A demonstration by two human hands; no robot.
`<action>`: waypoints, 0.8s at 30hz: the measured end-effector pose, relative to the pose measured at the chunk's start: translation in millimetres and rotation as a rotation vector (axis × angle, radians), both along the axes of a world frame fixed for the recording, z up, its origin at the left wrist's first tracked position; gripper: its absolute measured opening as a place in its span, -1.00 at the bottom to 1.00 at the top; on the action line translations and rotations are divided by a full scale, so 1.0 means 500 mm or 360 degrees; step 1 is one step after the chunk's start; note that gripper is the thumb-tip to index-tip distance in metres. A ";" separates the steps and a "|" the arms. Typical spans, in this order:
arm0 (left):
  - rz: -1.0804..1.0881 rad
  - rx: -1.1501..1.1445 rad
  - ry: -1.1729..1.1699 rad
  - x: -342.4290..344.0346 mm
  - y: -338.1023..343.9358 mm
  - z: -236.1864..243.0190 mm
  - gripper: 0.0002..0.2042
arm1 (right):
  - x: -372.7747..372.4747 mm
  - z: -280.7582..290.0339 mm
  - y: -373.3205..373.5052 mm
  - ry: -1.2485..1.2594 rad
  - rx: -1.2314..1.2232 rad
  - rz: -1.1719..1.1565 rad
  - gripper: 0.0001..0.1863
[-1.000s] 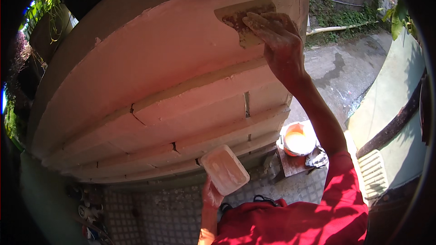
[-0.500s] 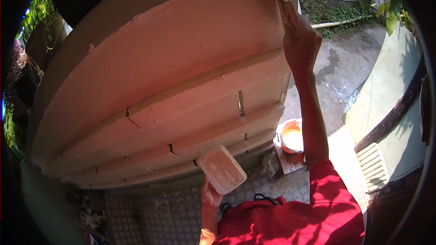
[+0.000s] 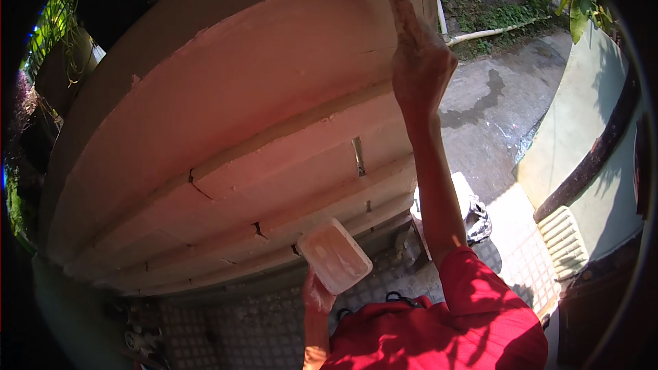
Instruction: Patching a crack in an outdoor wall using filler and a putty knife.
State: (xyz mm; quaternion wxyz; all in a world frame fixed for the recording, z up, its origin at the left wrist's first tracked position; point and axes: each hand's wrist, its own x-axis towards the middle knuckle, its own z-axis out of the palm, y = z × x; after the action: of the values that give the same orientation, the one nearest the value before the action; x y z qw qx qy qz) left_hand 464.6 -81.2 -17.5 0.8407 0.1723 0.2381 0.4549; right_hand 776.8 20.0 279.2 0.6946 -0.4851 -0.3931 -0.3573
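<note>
My right hand [image 3: 425, 74] is closed around what looks like a putty knife [image 3: 396, 1], its pointed tip against the top right part of the curved wall [image 3: 260, 62]. The fingers cover most of the tool, so the blade's full shape is hard to make out. Low in front of the wall, my left hand [image 3: 319, 293] grips a shallow rectangular pale tub [image 3: 336, 255] from below. A pale, smeared layer coats the tub's inside. Several stepped ledges run along the wall, with dark cracks and a narrow slot [image 3: 358, 156] among them.
Behind my right forearm stand a white container [image 3: 418, 216] and a black-and-white bundle [image 3: 478, 220]. A ribbed cream-coloured piece [image 3: 562, 241] leans by the pale wall [image 3: 582, 130] at right. Dark plant pots [image 3: 120, 0] stand at the upper left; tiled floor [image 3: 240, 329] lies below.
My right hand and the tool have moved left across the wall's upper right. My forearm now covers where the orange bucket showed, and the black-and-white bundle has come into sight. My left hand holds still.
</note>
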 end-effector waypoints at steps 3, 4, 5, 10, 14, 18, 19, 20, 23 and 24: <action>-0.0007 0.0007 0.0024 -0.007 -0.005 -0.001 -0.50 | 0.042 0.000 0.021 0.0133 -0.0108 -0.0133 -0.71; 0.0001 -0.0005 0.0024 -0.010 -0.005 -0.007 -0.50 | 0.017 -0.004 0.031 0.0033 -0.0157 -0.0120 -0.70; 0.0002 -0.0018 0.0025 -0.012 -0.002 -0.011 -0.50 | -0.028 -0.009 0.044 -0.0064 -0.0207 -0.0114 -0.69; 0.0014 0.0015 0.0042 -0.025 -0.005 -0.011 -0.50 | -0.203 -0.061 0.063 -0.0393 -0.0031 0.0429 -0.57; -0.0003 -0.0010 -0.0027 -0.019 -0.004 0.005 -0.50 | -0.091 -0.065 -0.008 -0.0088 -0.0081 0.0121 -0.72; -0.0033 -0.0035 -0.0014 -0.022 -0.007 -0.006 -0.50 | -0.004 -0.090 0.012 0.0102 -0.0220 -0.0157 -0.71; -0.0033 -0.0040 0.0013 -0.025 -0.008 -0.001 -0.50 | -0.015 -0.104 0.034 0.0045 -0.0312 -0.0196 -0.71; -0.0053 -0.0039 0.0034 -0.016 -0.007 0.004 -0.50 | -0.033 -0.117 0.062 -0.0053 -0.0157 -0.0086 -0.68; -0.0028 0.0028 0.0074 -0.022 -0.004 -0.005 -0.49 | -0.180 -0.127 0.091 -0.0235 -0.0054 0.0296 -0.62; -0.0017 0.0023 0.0084 -0.027 -0.003 -0.009 -0.49 | -0.219 -0.128 0.082 -0.0243 -0.0180 0.0452 -0.61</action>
State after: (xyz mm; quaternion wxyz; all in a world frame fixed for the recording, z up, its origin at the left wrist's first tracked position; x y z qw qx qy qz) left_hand 450.9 -82.9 -22.0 0.8352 0.1915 0.2560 0.4474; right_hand 667.2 61.0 215.3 0.6778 -0.4345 -0.5288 -0.2687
